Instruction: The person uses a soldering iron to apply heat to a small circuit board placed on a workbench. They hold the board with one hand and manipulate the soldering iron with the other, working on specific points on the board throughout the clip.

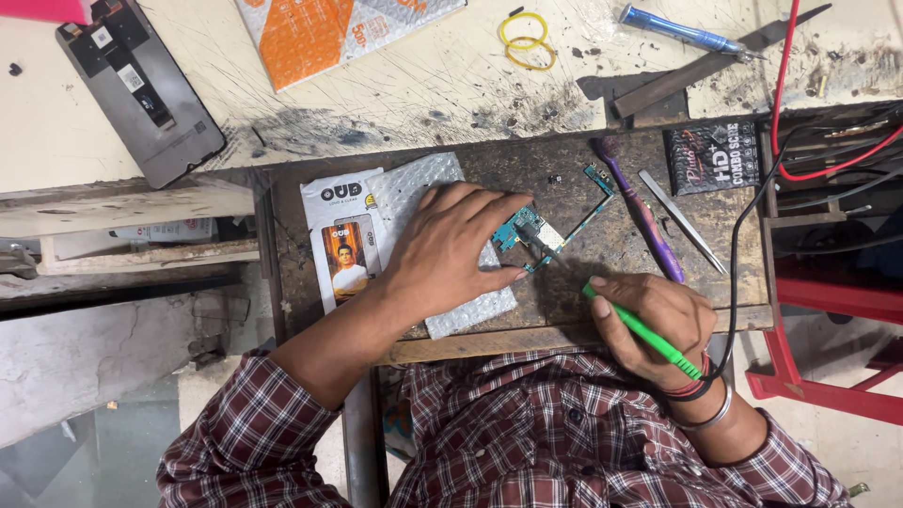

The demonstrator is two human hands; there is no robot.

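Right hand (658, 325) grips a green tool (642, 331) at lower right; left hand (456, 246), fingers spread, pins circuit board (523, 229) mid-frame on table (611, 245).

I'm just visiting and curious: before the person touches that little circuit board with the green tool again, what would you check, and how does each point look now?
1. Circuit board pinned down: ok, the left hand presses on it with its fingertips.
2. Green tool gripped firmly: ok, the right hand holds it like a pen.
3. Tool tip on the right spot: cannot tell, the tip is too small to make out.
4. Tool's cord free of snags: cannot tell, dark cables run off to the right.
5. Purple toothbrush and tweezers out of the way: ok, both lie right of the board.
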